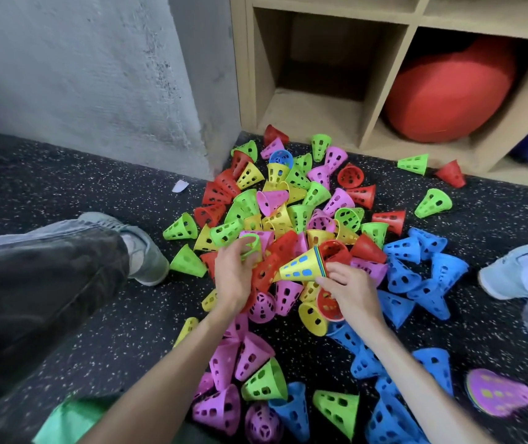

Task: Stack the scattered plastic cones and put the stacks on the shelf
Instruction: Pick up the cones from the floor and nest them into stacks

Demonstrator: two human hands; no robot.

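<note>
A big heap of perforated plastic cones in red, green, yellow, pink and blue lies on the dark speckled floor. My right hand pinches the wide rim of a short nested stack with a yellow cone outermost, held on its side with its tip pointing left. My left hand curls its fingers round a green cone just left of the stack. A wooden cubby shelf stands behind the heap; its left compartment holds nothing.
A large red ball fills the shelf's middle compartment. My legs and shoes lie at left and right of the heap. A grey concrete pillar stands at back left. A flattened pink stack lies at bottom right.
</note>
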